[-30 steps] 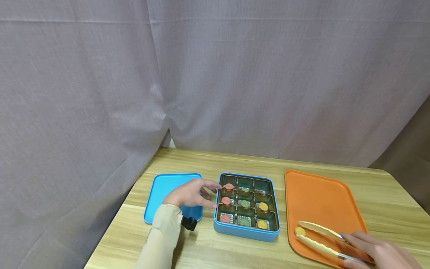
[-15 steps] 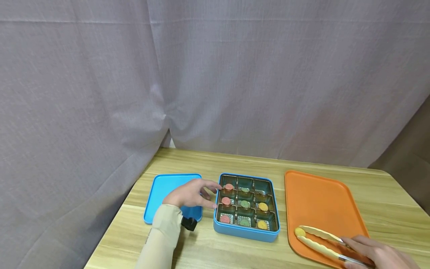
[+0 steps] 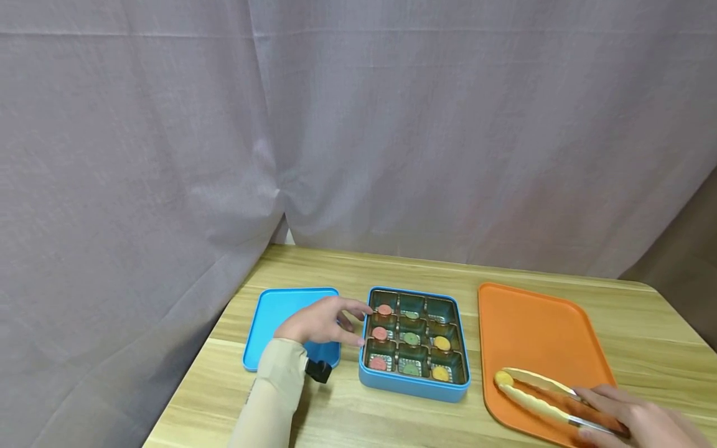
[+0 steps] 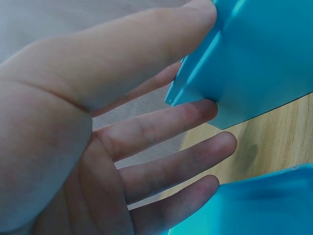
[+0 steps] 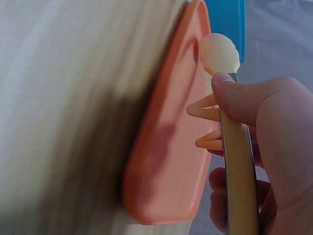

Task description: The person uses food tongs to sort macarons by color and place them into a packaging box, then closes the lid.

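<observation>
My right hand holds a pair of tongs with cream scalloped tips and metal arms, thumb pressed along one arm. In the head view, the tongs' tips close around a small round yellow piece low over the orange tray. My left hand has its fingers spread, thumb and fingertips at the left side of a blue box. Inside the box is a divided insert: red pieces on the left, green pieces in the middle column, yellow pieces in the right column's middle and near cells.
A flat blue lid lies left of the box, partly beneath my left hand in the head view. The wooden table ends at a grey curtain behind and to the left.
The tongs' tips have come together around the yellow piece, which has shifted slightly up in the view along with them. My left hand stays by the box; the head view has moved slightly.
</observation>
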`<state>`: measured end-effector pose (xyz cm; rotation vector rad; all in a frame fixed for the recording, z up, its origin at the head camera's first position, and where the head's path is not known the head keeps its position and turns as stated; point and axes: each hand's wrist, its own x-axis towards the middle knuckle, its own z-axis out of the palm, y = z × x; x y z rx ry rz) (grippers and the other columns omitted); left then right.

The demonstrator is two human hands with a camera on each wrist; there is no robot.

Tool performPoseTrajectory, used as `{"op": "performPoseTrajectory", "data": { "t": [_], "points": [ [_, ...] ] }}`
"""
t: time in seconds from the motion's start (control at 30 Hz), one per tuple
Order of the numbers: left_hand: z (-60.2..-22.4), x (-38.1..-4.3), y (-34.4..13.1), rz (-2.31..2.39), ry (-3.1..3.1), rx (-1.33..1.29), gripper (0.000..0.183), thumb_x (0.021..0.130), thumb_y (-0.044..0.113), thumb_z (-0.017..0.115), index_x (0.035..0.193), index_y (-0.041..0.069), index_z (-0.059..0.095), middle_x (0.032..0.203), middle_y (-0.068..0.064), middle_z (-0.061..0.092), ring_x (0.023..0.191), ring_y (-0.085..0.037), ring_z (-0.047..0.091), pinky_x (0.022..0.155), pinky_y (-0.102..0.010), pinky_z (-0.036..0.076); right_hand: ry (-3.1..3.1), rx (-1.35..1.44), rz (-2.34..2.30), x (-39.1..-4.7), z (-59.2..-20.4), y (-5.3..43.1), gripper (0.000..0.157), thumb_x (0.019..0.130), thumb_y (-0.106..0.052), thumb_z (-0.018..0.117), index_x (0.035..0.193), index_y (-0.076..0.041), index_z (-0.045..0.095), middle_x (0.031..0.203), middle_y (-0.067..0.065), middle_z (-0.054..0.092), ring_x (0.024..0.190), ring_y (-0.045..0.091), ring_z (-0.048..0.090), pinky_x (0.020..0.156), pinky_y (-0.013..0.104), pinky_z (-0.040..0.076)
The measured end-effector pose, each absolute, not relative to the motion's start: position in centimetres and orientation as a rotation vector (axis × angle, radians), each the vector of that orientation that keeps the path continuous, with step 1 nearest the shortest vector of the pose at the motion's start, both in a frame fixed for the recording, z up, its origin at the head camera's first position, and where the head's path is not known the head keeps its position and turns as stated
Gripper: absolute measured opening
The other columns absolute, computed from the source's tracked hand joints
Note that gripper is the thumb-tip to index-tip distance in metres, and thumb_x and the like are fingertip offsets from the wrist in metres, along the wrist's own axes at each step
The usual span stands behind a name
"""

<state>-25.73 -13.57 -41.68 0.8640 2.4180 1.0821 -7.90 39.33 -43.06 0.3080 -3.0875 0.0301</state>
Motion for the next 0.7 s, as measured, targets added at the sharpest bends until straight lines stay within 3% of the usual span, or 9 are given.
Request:
{"op": "performPoseTrajectory", "data": {
  "t": [0.03,0.1,0.23,0.3,0.57,0.7],
  "points": [
    [-41.7,-25.7,-13.6,1.081,2.42,0.864,0.059,0.089,0.035,0.087,0.143,0.024,0.066,0.133,0.002,0.069,0.109,-0.021,0.071,0.09,-0.039,0.058,-3.049,0.334,0.014,-7.9,-42.9,39.3,0.065,0.088,-0.06,0.079,0.133,-0.013,0.074,0.121,0.001,0.073,0.092,0.019,0.072,0.066,0.037,0.057],
    [-41.7,-25.7,-13.6,1.081,2.423,0.864,0.059,0.089,0.035,0.088,0.142,0.024,0.066,0.132,0.002,0.069,0.109,-0.021,0.071,0.09,-0.038,0.058,-3.02,0.354,0.009,-8.1,-42.3,39.2,0.064,0.088,-0.058,0.079,0.133,-0.014,0.074,0.124,0.003,0.073,0.095,0.023,0.073,0.068,0.04,0.058],
    [-41.6,-25.7,-13.6,1.076,2.427,0.853,0.06,0.088,0.035,0.088,0.143,0.026,0.066,0.132,0.005,0.069,0.11,-0.019,0.072,0.09,-0.036,0.058,-2.896,0.412,0.008,-8.6,-41.2,38.6,0.059,0.083,-0.056,0.085,0.129,-0.02,0.076,0.119,-0.007,0.073,0.084,0.003,0.067,0.06,0.032,0.052],
    [-41.6,-25.7,-13.6,1.074,2.429,0.849,0.06,0.088,0.036,0.088,0.143,0.027,0.066,0.132,0.006,0.069,0.11,-0.018,0.072,0.09,-0.035,0.058,-2.831,0.43,0.013,-8.9,-40.5,38.1,0.059,0.079,-0.055,0.088,0.128,-0.022,0.077,0.118,-0.006,0.073,0.084,0.003,0.067,0.057,0.032,0.051],
    [-41.7,-25.7,-13.6,1.072,2.434,0.851,0.06,0.088,0.034,0.088,0.143,0.026,0.066,0.13,0.006,0.07,0.108,-0.016,0.072,0.089,-0.035,0.058,-2.652,0.511,0.14,-10.2,-38.0,36.4,0.058,0.077,-0.039,0.093,0.127,-0.015,0.075,0.103,-0.01,0.07,0.066,-0.012,0.042,0.048,0.022,0.029],
    [-41.7,-25.7,-13.5,1.071,2.433,0.856,0.059,0.088,0.034,0.088,0.142,0.026,0.066,0.13,0.004,0.07,0.107,-0.015,0.071,0.09,-0.037,0.058,-2.636,0.55,0.143,-10.8,-37.3,36.0,0.058,0.077,-0.037,0.093,0.127,-0.014,0.076,0.11,-0.005,0.073,0.067,-0.013,0.045,0.048,0.022,0.03]
  ]
}}
